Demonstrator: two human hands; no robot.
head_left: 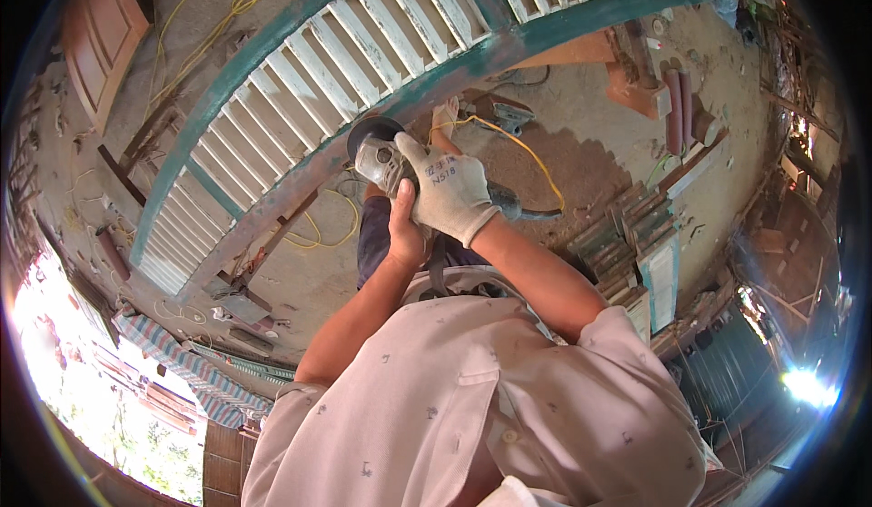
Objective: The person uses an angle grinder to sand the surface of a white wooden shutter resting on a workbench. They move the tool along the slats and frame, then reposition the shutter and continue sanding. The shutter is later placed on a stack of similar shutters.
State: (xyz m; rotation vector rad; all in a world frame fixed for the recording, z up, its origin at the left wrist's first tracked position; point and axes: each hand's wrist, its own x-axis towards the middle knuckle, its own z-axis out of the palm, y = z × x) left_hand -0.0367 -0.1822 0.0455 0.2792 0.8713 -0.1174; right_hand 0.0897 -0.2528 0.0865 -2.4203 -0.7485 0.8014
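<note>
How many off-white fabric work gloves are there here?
1: the off-white fabric glove on the right hand, near the picture's middle. The left hand is bare; others may be hidden.

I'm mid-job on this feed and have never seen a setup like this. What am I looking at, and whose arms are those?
There is no machine doing the handling: a person is working with their own hands. The camera sits on their head and looks down, so their pale shirt fills the lower part, and its wide lens bends straight edges. Picture left is the person's left.

The bare left hand and the right hand, in a pale glove, together hold an angle grinder. Its dark disc is at the near edge of a green-framed panel with white slats; whether they touch is hard to tell.

On the ground lie stacked boards to the right and a loose yellow cable at upper left.
</note>
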